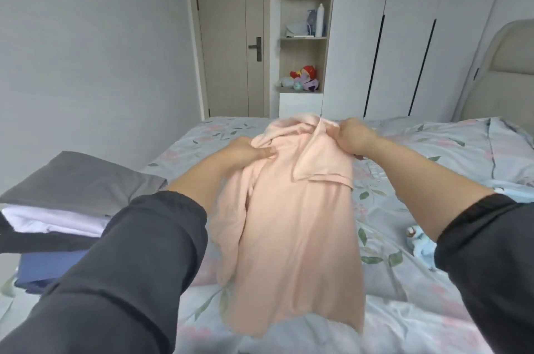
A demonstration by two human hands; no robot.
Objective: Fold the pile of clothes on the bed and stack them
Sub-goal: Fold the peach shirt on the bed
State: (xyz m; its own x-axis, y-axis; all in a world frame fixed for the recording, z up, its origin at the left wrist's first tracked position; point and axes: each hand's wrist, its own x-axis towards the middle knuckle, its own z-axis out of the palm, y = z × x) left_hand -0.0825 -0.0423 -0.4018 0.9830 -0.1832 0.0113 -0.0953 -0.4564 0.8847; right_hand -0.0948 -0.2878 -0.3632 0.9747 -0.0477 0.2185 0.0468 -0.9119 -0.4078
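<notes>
Pale pink soft collared shirt (297,223) hangs lengthwise in the middle of the view, held up by its top edge over the bed with a pale blue-grey flowered cover (404,281); its lower hem is blurred, and I cannot tell whether it touches the cover. At the shirt's upper left, the left hand (248,151) grips a bunch of the cloth with curled fingers. At its upper right, just beside the upturned collar, the right hand (354,138) is curled round the cloth in the same way. Both forearms are bare, with dark grey sleeves (115,281) pushed up towards the elbows. Left of the shirt, well apart from it, a stack of folded clothes (66,209) sits on the bed: grey on top, then white, black and blue. Right of the shirt, a small crumpled light-blue cloth item (422,243) lies on the cover. Behind the shirt stands a narrow open wooden shelf unit (306,44) holding bottles and plush toys, with a beige door (228,35) to its left, white wardrobe doors (404,21) to its right, and a cream padded headboard (502,73) farther right.
</notes>
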